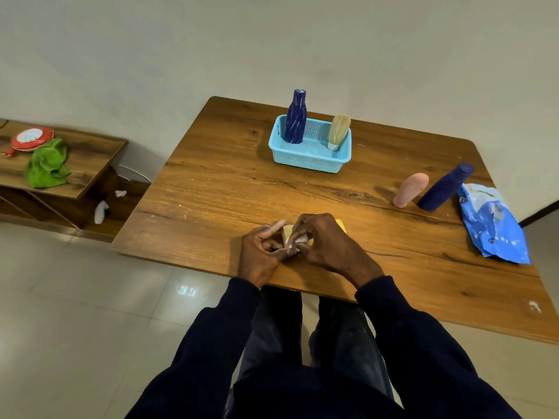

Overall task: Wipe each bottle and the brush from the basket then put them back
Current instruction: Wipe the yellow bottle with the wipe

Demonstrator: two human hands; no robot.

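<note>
Both hands, the left hand and the right hand, cover most of a small yellow-tan block-shaped object and a scrap of white wipe; the object's identity cannot be told. At 3 o'clock, print on the crumpled blue plastic packet is too small to read.

Light blue basket holds a striped navy bottle and a beige one upside down, I think. Pink bottle and plain navy bottle stand outside, right.

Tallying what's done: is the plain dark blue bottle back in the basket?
No. The plain dark blue bottle stands on the table, outside the basket.
</note>
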